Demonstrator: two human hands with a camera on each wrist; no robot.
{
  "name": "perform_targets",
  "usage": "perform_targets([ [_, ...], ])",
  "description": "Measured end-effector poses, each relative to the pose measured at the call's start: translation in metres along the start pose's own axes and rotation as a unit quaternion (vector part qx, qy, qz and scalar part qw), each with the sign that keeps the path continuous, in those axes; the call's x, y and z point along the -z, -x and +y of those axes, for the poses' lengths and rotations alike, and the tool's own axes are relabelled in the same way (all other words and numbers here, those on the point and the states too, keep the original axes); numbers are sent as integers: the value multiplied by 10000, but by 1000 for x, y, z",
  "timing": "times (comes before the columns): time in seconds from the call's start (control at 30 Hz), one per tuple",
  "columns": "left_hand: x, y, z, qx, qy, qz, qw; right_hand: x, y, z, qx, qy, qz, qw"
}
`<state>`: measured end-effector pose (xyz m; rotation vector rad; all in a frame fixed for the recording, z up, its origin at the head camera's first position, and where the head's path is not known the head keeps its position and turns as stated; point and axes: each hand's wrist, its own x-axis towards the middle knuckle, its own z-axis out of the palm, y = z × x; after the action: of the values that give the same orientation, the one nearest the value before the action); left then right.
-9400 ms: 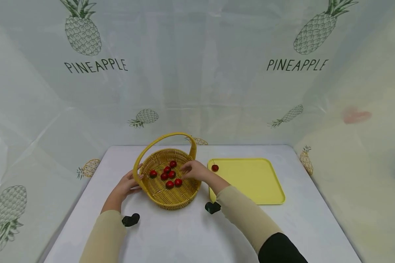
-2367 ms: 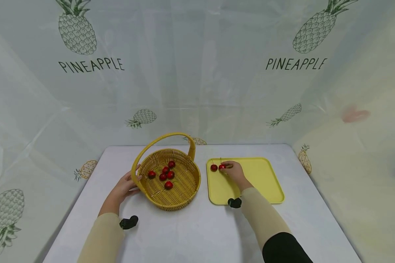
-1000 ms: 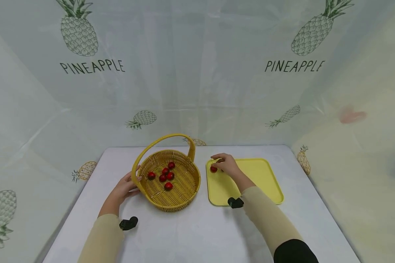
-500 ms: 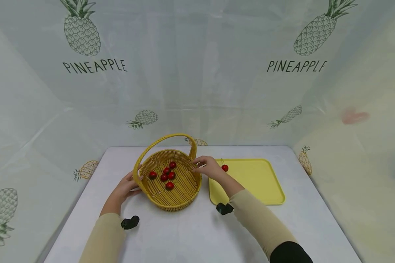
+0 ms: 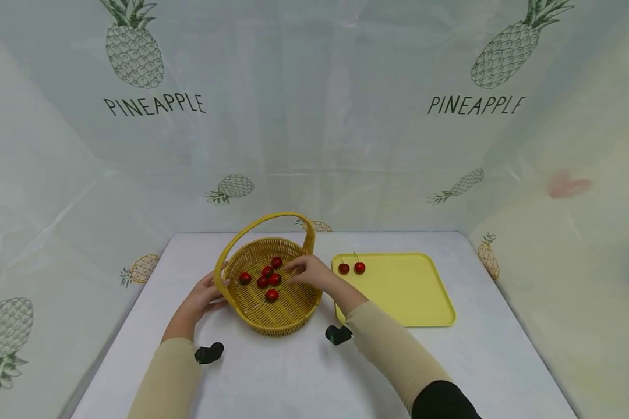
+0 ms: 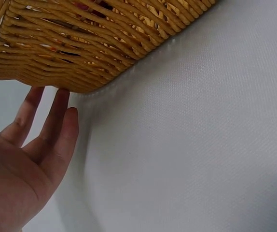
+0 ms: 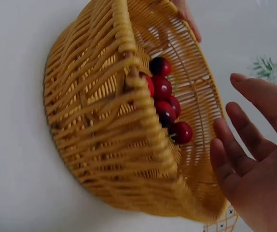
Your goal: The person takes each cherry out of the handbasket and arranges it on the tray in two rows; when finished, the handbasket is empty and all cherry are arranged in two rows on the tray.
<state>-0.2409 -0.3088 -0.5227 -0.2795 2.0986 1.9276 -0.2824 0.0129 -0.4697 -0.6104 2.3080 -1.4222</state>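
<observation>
A yellow wicker basket [image 5: 272, 326] with a tall handle holds several red cherries [image 5: 272, 295]. At its left side my left hand [image 5: 199, 299] grips the rim by the foot of the handle; the left wrist view shows its fingers [image 6: 61, 111] against the outer weave [image 6: 80, 67]. My right hand [image 5: 314, 276] is over the basket's right part, to the right of the cherries, its fingers apart and holding nothing. In the right wrist view that hand [image 7: 259, 159] is beside the rim, close to the cherries [image 7: 181, 132]. Two cherries [image 5: 343, 268] [image 5: 359, 267] lie on the yellow tray.
The yellow tray [image 5: 403, 291] lies right of the basket, and my right forearm crosses over its near left corner. Behind the white table [image 5: 272, 378] hangs a pale sheet [image 5: 314, 134] printed with pineapples. Black objects [image 5: 209, 352] [image 5: 338, 334] show beside both wrists.
My right hand has moved left from the tray to the basket. Since the first frame, one cherry has left the basket and a second lies on the tray. My left hand has stayed at the basket.
</observation>
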Motion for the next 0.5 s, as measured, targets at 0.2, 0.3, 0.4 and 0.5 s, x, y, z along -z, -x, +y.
perform_targets([
  [0.2,0,0,1,19,12,0,10000,-10,-8,-5,-116,214,-288,9993],
  [0.3,0,0,0,0,20,39,10000,-13,-11,-8,-168,356,-458,9982],
  [0.4,-1,1,0,-27,-11,55,10000,-16,-15,-8,-199,476,-661,9965],
  [0.5,-1,1,-1,-52,-20,63,10000,-19,-19,-8,-239,624,-863,9940],
])
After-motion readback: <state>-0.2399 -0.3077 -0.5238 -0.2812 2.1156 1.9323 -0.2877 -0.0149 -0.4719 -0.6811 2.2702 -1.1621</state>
